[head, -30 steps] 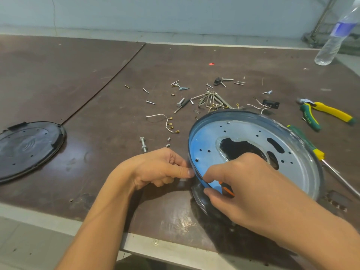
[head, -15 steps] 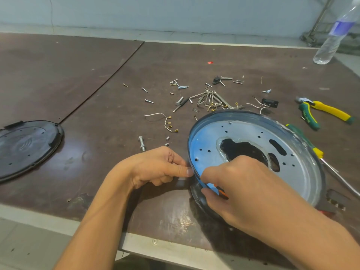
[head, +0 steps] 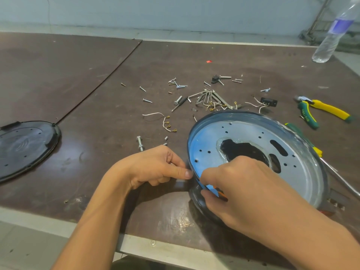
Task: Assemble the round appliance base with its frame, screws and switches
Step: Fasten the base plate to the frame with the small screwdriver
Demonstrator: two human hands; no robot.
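Observation:
The round metal base [head: 253, 137], silver inside with a dark rim and a black centre opening, lies tilted near the table's front right. My right hand [head: 247, 190] reaches over its near rim and pinches a small orange-and-black part [head: 221, 193] against the inside wall. My left hand [head: 155, 168] sits just outside the same rim, fingers curled, thumb tip touching the rim; something small and metallic may be between its fingers, but I cannot make it out. Loose screws [head: 178, 84], wires with brass terminals [head: 166, 123] and a black switch [head: 269, 102] lie scattered behind the base.
A black round cover [head: 25, 147] lies at the left. Yellow-green pliers [head: 319, 112] and a screwdriver [head: 303, 137] are to the right of the base. A plastic bottle [head: 331, 36] stands at the back right. A bolt [head: 139, 143] lies near my left hand. The table edge [head: 136, 244] is close.
Both hands stay at the base's near-left rim. My right hand has shifted slightly along the rim with the orange part. The base has hardly moved.

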